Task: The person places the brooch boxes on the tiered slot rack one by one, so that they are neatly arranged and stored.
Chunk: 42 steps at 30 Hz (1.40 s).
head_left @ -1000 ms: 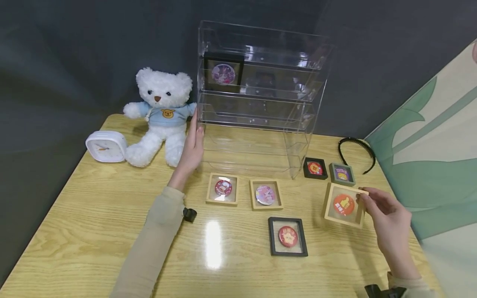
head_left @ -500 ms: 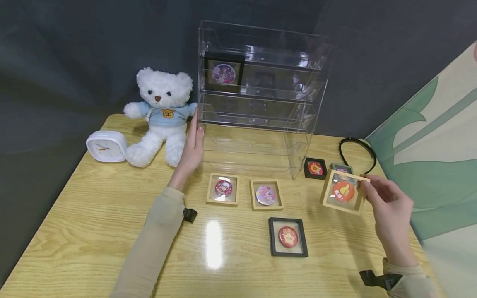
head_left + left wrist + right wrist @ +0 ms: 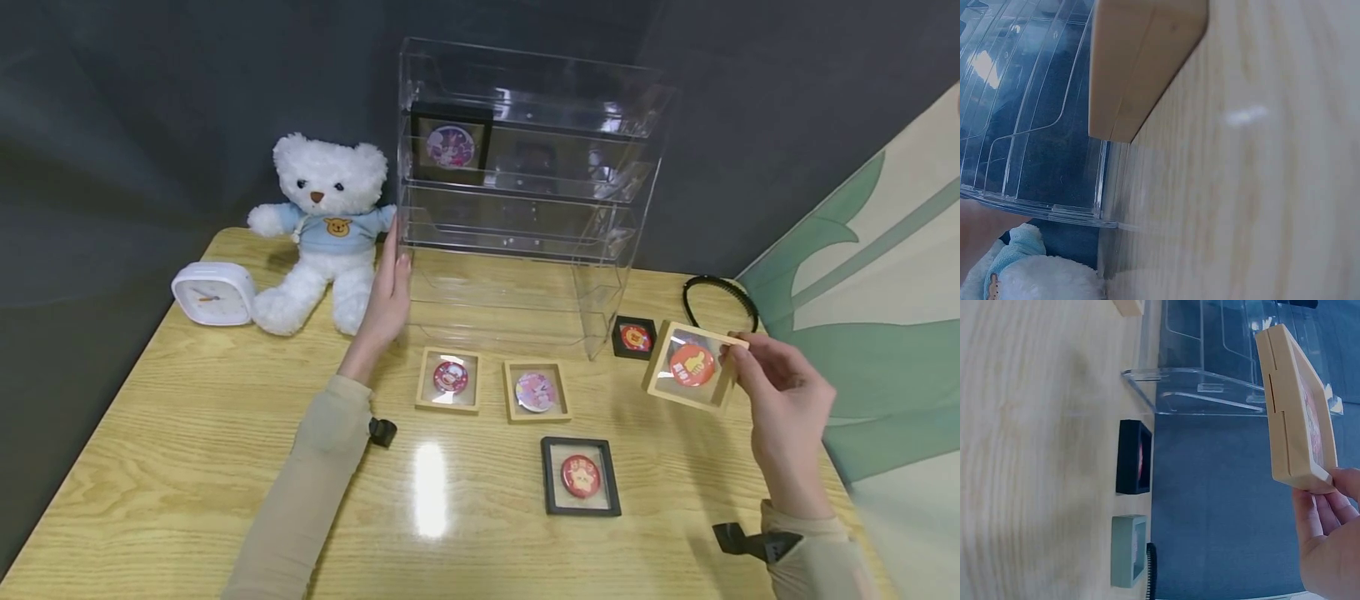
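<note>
Bench [image 3: 187, 433] inventory, left to right. White alarm clock [image 3: 213, 293] lies at the far left edge, with a white teddy bear [image 3: 324, 225] in a blue shirt seated just beside it. Your left hand [image 3: 387, 293] rests flat, fingers straight, against the left wall of the clear acrylic display case [image 3: 525, 200]; it grips nothing. One black-framed badge [image 3: 450, 146] stands on the case's upper shelf. In front of the case lie two wooden-framed badges [image 3: 448, 379] side by side, and nearer to you a black-framed red badge [image 3: 580, 476]. A small black frame [image 3: 634, 337] sits at the case's right foot, with a black headband [image 3: 722, 298] behind it. Your right hand [image 3: 783, 412] pinches the wooden frame with the orange thumbs-up badge [image 3: 692, 367] by its right edge, holding it tilted and lifted clear of the bench, right of the case. The right wrist view shows a green frame [image 3: 1129, 550] lying on the bench beside the black one.
</note>
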Motion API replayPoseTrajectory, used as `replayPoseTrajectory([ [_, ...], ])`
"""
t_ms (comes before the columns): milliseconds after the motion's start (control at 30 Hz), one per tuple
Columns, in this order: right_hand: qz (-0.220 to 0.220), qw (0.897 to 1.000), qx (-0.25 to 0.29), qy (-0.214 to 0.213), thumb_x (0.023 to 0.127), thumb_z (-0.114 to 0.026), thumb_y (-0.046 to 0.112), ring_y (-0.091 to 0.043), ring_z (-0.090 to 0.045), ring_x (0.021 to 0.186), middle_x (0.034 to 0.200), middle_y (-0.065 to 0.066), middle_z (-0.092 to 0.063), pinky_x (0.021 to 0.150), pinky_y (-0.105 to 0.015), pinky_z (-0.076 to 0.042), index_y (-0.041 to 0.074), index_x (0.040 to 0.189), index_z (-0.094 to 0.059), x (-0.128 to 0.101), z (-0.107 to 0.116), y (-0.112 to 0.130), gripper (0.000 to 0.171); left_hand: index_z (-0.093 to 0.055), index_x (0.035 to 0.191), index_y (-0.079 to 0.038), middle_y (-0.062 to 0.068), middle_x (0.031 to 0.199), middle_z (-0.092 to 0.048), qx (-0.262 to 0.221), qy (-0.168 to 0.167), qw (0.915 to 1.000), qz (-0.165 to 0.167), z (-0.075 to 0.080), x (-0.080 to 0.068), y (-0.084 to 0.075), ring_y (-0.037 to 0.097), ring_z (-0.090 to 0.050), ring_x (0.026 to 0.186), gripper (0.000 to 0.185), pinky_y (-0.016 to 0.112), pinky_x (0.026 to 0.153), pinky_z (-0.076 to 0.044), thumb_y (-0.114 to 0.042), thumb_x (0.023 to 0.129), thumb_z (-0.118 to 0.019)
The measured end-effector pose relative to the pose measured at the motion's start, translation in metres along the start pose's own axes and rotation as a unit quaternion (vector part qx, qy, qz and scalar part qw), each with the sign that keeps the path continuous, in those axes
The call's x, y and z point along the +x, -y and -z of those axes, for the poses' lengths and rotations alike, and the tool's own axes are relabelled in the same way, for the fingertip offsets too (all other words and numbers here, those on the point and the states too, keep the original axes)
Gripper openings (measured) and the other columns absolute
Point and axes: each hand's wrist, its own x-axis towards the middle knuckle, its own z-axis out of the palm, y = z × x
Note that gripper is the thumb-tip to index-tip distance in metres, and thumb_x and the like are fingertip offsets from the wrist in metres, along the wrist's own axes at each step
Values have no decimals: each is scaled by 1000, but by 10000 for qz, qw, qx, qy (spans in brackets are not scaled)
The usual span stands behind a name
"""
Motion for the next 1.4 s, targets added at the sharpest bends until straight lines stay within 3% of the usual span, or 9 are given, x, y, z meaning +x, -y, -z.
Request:
replayPoseTrajectory([
  [333, 225, 9983, 518, 120, 91, -81, -7, -17, -75, 85, 97, -12, -79, 73, -18, -62, -18, 116, -72, 13, -17, 9, 29, -4, 171, 1, 15, 178, -5, 51, -19, 9999, -90, 2, 1, 1, 31, -8, 163, 59, 34, 131, -12, -6, 116, -25],
  [567, 418, 9967, 696, 81, 91, -81, -6, -18, -74, 82, 95, -12, -79, 68, -16, -60, -17, 115, -73, 20, -34, 16, 28, -4, 171, 1, 15, 179, -4, 14, -9, 9999, -128, 2, 1, 0, 30, -7, 163, 59, 33, 131, -11, -5, 116, -24],
  [867, 688, 9922, 1031, 122, 90, -82, -6, -19, -72, 82, 100, -17, -77, 74, -20, -63, -19, 115, -72, 29, -53, 23, 29, -4, 171, 1, 16, 179, -4, -37, 2, 9998, -203, 0, 3, 1, 30, -8, 163, 59, 33, 131, -12, -6, 116, -25],
  [1133, 826, 9902, 1106, 207, 91, -82, -4, -23, -72, 89, 108, -19, -76, 81, -24, -63, -16, 115, -74, 40, -72, 32, 28, -3, 173, -8, 7, 179, -5, 53, -95, 9994, -317, -1, 15, 39, 27, -9, 163, 60, 34, 131, -13, -8, 117, -24],
  [1300, 990, 9884, 1121, 255, 91, -83, -4, -23, -71, 87, 108, -19, -76, 79, -22, -63, -14, 114, -75, 46, -86, 36, 27, -4, 174, -15, 2, 179, -6, 103, -107, 9992, -376, -1, 14, 43, 22, -11, 163, 60, 34, 131, -14, -14, 118, -25],
  [1400, 1093, 9862, 1199, 341, 90, -84, -3, -23, -70, 86, 106, -19, -76, 78, -22, -62, -14, 113, -75, 49, -96, 39, 27, -3, 174, -11, 5, 179, -5, 62, -87, 9995, -312, -1, 11, 36, 24, -10, 163, 60, 35, 131, -13, -12, 118, -24],
])
